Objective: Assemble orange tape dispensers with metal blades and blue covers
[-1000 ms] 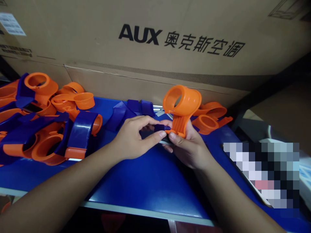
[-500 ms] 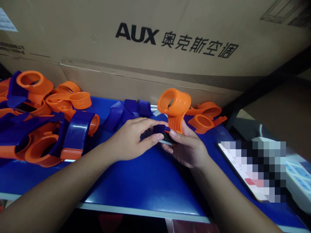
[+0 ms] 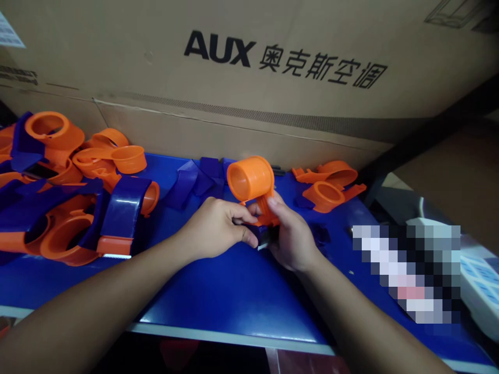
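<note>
An orange tape dispenser (image 3: pixel 257 176) is held over the middle of the blue table, its ring upright and opening to the left. My right hand (image 3: pixel 294 236) is closed around its handle, thumb along the orange arm. At the lower end, my left hand (image 3: pixel 212 226) pinches a dark blue plastic piece (image 3: pixel 263 235) beside a toothed metal blade (image 3: pixel 262 246). The fingers partly hide this piece, so I cannot tell how it is seated. Several blue plastic strips (image 3: pixel 195 179) lie behind my left hand.
Orange and blue tape dispensers (image 3: pixel 62 239) are heaped on the left of the blue table (image 3: pixel 218 296). More orange dispenser bodies (image 3: pixel 327 195) lie at the right back. A large cardboard box (image 3: pixel 234 114) stands behind; a blurred-out item (image 3: pixel 409 275) and a white object (image 3: pixel 479 291) are at right.
The tape dispenser has moved left and slightly down, and its ring has turned to face left. My right hand has shifted left with it; my left hand still pinches at the blade end.
</note>
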Motion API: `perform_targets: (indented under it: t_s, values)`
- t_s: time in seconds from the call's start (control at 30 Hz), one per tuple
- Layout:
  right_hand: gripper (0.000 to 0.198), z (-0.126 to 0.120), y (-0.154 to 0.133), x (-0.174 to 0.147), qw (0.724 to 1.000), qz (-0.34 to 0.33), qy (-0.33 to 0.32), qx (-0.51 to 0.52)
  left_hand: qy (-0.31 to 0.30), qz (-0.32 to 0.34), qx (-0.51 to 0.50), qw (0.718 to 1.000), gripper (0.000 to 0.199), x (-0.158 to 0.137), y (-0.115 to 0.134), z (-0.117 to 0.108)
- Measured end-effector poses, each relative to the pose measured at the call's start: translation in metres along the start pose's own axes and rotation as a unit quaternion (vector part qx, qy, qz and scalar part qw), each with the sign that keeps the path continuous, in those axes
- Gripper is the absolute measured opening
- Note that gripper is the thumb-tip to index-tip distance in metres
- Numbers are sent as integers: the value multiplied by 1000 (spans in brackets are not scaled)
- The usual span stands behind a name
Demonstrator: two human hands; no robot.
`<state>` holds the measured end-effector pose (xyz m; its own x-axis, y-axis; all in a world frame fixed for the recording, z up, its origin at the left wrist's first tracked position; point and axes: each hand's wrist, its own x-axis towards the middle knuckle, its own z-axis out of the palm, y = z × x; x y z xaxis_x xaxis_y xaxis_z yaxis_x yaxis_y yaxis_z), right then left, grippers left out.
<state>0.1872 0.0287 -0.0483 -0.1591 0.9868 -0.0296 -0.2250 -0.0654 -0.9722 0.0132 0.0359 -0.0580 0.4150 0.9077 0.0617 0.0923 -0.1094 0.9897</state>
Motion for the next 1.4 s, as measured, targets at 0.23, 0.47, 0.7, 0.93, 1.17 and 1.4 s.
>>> perform_targets:
  t_s: [0.23,0.47,0.7,0.93,1.17,1.4]
  values:
    - [26,4,-2,-3,999,24,5,35,-18,42,41,998,26,-1,5,-8]
    - [22,3,-6,-4,999,6,-10,50,-27,72,74,994,31,-6,18,-8]
    - [21,3,-3,-8,1000,-2,14,3,2,105,121,987,30,-4,5,-2]
    - [25,0,-19,-11,999,9,-5,44,-2,150,109,983,33,-4,15,-6]
    - [24,5,-16,-9,998,9,-6,62,16,158,165,973,32,-6,16,-3]
    - [23,4,-8,-10,999,13,26,39,35,178,180,967,31,-2,8,3]
